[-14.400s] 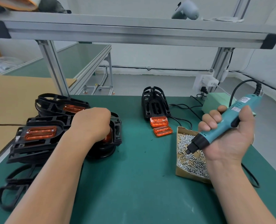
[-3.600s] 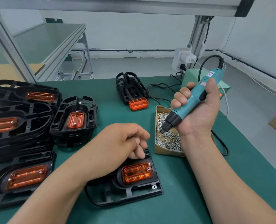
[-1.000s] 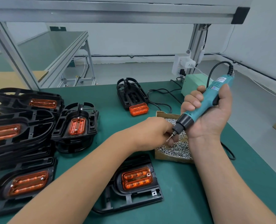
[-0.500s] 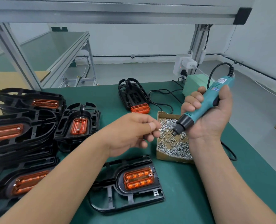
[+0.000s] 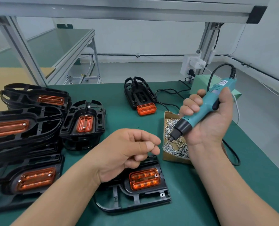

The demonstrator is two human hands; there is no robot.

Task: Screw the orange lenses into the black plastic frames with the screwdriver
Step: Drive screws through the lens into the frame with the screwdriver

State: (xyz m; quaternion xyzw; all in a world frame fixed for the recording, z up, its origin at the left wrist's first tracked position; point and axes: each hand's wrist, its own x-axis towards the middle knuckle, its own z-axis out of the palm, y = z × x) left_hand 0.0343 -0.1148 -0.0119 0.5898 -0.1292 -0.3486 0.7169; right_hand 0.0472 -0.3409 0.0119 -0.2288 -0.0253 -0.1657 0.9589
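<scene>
Nearest, 1 black frame (image 5: 135, 198) lies flat on the green worktop (image 5: 189, 207), with an orange lens (image 5: 145, 178) seated in its rounded end. A screw hole in the lens's right edge shows dark.

Just above the frame's far edge hovers the left hand (image 5: 127, 152). Its fingers are curled, and thumb and forefinger pinch what looks like a small screw (image 5: 154, 145).

To the left, a frame on the stacks carries a fitted lens (image 5: 35, 178); behind it rise more stacked frames (image 5: 42, 115), 3 of them showing orange lenses.

Right of the left hand sits an open cardboard box (image 5: 171, 159) of loose silver screws (image 5: 176, 147). Over it the right hand (image 5: 209, 121) is wrapped firmly round the teal screwdriver (image 5: 200, 111). The tool is tilted, and its black nose points down and left at the screws without touching the frame.

Farther back, another frame (image 5: 139, 93) lies with a loose lens (image 5: 146, 108) at its near end. Beyond the screwdriver stands a pale green unit (image 5: 199, 86), with black cables (image 5: 169, 91) beside it.
</scene>
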